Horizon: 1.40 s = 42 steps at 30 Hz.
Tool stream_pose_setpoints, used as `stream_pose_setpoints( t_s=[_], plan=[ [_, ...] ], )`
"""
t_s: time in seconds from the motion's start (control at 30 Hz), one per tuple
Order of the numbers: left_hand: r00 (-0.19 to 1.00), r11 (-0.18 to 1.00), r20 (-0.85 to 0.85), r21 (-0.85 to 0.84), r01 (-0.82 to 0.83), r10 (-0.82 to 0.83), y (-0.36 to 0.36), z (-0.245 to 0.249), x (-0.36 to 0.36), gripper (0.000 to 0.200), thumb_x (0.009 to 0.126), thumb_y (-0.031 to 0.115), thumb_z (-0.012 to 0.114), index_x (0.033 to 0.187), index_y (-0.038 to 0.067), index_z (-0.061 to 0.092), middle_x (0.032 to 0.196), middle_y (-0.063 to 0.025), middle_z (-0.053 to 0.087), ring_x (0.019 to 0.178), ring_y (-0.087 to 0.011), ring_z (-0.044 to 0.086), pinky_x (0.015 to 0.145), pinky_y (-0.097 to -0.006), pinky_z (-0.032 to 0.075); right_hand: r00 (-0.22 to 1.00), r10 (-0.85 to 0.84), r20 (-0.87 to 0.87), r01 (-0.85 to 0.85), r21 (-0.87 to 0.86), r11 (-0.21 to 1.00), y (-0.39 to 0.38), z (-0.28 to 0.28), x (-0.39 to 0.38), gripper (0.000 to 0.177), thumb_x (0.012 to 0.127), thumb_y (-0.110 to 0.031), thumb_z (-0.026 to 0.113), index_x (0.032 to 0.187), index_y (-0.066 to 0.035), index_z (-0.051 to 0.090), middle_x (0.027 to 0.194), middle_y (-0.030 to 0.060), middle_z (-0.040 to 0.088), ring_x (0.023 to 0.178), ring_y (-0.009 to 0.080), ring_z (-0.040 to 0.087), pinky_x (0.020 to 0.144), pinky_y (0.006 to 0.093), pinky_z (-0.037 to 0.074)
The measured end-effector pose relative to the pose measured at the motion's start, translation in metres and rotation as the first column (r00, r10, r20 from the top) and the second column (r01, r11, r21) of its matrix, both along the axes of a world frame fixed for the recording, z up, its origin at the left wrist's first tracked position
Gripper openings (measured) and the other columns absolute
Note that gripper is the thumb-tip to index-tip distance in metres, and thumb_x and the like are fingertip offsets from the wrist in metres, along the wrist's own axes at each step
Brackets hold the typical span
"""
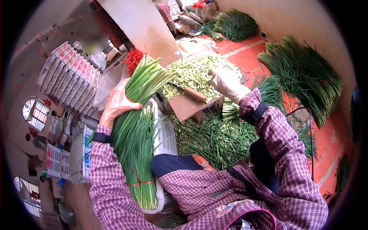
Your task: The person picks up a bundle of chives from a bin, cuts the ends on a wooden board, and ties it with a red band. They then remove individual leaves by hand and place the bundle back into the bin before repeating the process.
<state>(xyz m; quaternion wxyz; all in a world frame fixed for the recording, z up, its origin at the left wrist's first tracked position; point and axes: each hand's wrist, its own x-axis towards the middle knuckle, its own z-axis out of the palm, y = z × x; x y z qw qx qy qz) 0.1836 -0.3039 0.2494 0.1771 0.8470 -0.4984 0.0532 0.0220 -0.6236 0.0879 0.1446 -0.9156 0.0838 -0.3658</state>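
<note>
Green bundle point(143, 85) lies clasped in the left grip point(119, 100), stalk ends point(163, 73) jutting beyond; right grip point(229, 84) unclear

A low, flat, brown wooden surface point(182, 105) carried an elongated brown wooden piece point(195, 94) near its far edge, along with some of the short, pale green cut stem pieces point(207, 68) that spread in a broad heap behind it. Beside it, a long white plastic basket point(167, 134) with slotted sides held slender, dark green long-leaved stalks point(147, 196), bound with thin red bands near their pale ends. On the red floor point(325, 164) lay a large dark green leafy pile point(303, 78) at the right, a rounder green bundle point(236, 26) farther back, and loose green leaves point(214, 140) nearer.
</note>
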Motion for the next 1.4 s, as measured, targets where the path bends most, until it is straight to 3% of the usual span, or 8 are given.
stream_pose_setpoints(
  t_s=[0.13, 0.43, 0.5, 0.57, 0.63, 0.77, 0.87, 1.4],
  plan=[
    [0.980, 0.999, -0.195, 0.037, -0.036, 0.043, -0.002, -0.043, 0.019, 0.089, 0.054, 0.027, 0.086, 0.131, -0.003, 0.051, 0.113, -0.0189, 0.067, 0.105, -0.0264, 0.065, 0.095, -0.0356, 0.049, 0.990, 0.095, -0.101, -0.081, 0.141, 0.987, 0.049, -0.020, 0.035, 0.036, 0.090, -0.038, 0.064, 0.078, -0.004, 0.060, 0.072, 0.0187, 0.063, 0.068, 0.0366, 0.064, 0.060, 0.0450, 0.049],
    [0.938, 0.983, -0.346, 0.177, 0.047, 0.017, -0.034, -0.082, 0.040, 0.091, 0.052, 0.031, 0.085, 0.128, -0.004, 0.051, 0.112, -0.0209, 0.067, 0.103, -0.0287, 0.066, 0.093, -0.0362, 0.050, 0.994, 0.067, -0.092, -0.041, 0.256, 0.966, 0.046, -0.076, 0.085, 0.024, 0.098, -0.021, 0.046, 0.104, -0.009, 0.065, 0.074, 0.0175, 0.063, 0.063, 0.0337, 0.064, 0.061, 0.0439, 0.051],
    [0.929, 0.982, -0.370, 0.181, 0.046, 0.025, -0.038, -0.097, 0.052, 0.091, 0.051, 0.031, 0.085, 0.128, -0.004, 0.051, 0.111, -0.0209, 0.068, 0.103, -0.0291, 0.066, 0.093, -0.0367, 0.050, 0.943, 0.333, -0.012, -0.114, 0.927, 0.358, 0.031, -0.070, 0.075, 0.024, 0.080, -0.013, 0.058, 0.102, -0.002, 0.058, 0.082, 0.0203, 0.068, 0.069, 0.0339, 0.067, 0.063, 0.0414, 0.054],
    [0.918, 0.983, -0.394, 0.179, 0.044, 0.031, -0.044, -0.123, 0.062, 0.091, 0.051, 0.032, 0.085, 0.128, -0.004, 0.051, 0.109, -0.0210, 0.068, 0.102, -0.0294, 0.066, 0.093, -0.0371, 0.050, 0.925, 0.146, -0.351, 0.080, 0.556, 0.827, 0.030, -0.041, 0.042, 0.040, 0.079, -0.012, 0.060, 0.118, -0.005, 0.054, 0.091, 0.0161, 0.069, 0.078, 0.0385, 0.066, 0.072, 0.0432, 0.053],
    [0.919, 0.961, -0.380, 0.276, 0.004, 0.105, -0.051, -0.148, 0.067, 0.094, 0.051, 0.032, 0.085, 0.130, -0.003, 0.050, 0.111, -0.0216, 0.067, 0.104, -0.0296, 0.065, 0.094, -0.0374, 0.050, 0.993, 0.086, -0.083, -0.047, 0.395, 0.918, 0.028, -0.057, 0.019, 0.030, 0.085, -0.021, 0.062, 0.112, -0.008, 0.058, 0.084, 0.0195, 0.067, 0.072, 0.0353, 0.066, 0.065, 0.0423, 0.052],
    [0.863, 0.982, -0.503, 0.178, 0.061, 0.038, -0.051, -0.153, 0.071, 0.126, 0.046, 0.033, 0.091, 0.148, -0.006, 0.029, 0.127, -0.0251, 0.058, 0.121, -0.0322, 0.056, 0.106, -0.0364, 0.042, 1.000, 0.025, -0.018, -0.008, 0.635, 0.773, 0.055, -0.036, -0.036, 0.037, 0.091, -0.021, 0.064, 0.125, -0.010, 0.056, 0.095, 0.0172, 0.068, 0.084, 0.0339, 0.067, 0.074, 0.0399, 0.052],
    [0.960, 0.981, -0.272, 0.194, -0.005, 0.059, -0.074, -0.164, 0.053, 0.141, 0.045, 0.043, 0.093, 0.151, -0.009, 0.014, 0.143, -0.0330, 0.040, 0.134, -0.0382, 0.043, 0.112, -0.0406, 0.035, 1.000, 0.011, -0.009, -0.003, 0.617, 0.787, 0.073, -0.031, -0.057, 0.039, 0.092, -0.022, 0.065, 0.127, -0.009, 0.055, 0.100, 0.0170, 0.068, 0.088, 0.0325, 0.068, 0.077, 0.0376, 0.053],
    [0.998, 0.998, -0.013, -0.008, -0.069, 0.069, -0.093, -0.178, 0.015, 0.140, 0.052, 0.055, 0.089, 0.152, -0.006, 0.013, 0.140, -0.0279, 0.042, 0.130, -0.0384, 0.043, 0.109, -0.0504, 0.032, 0.998, 0.006, -0.060, 0.032, 0.606, 0.795, 0.100, -0.058, -0.066, 0.044, 0.091, -0.028, 0.066, 0.129, -0.011, 0.055, 0.103, 0.0164, 0.068, 0.092, 0.0342, 0.067, 0.078, 0.0393, 0.054]
  ],
)
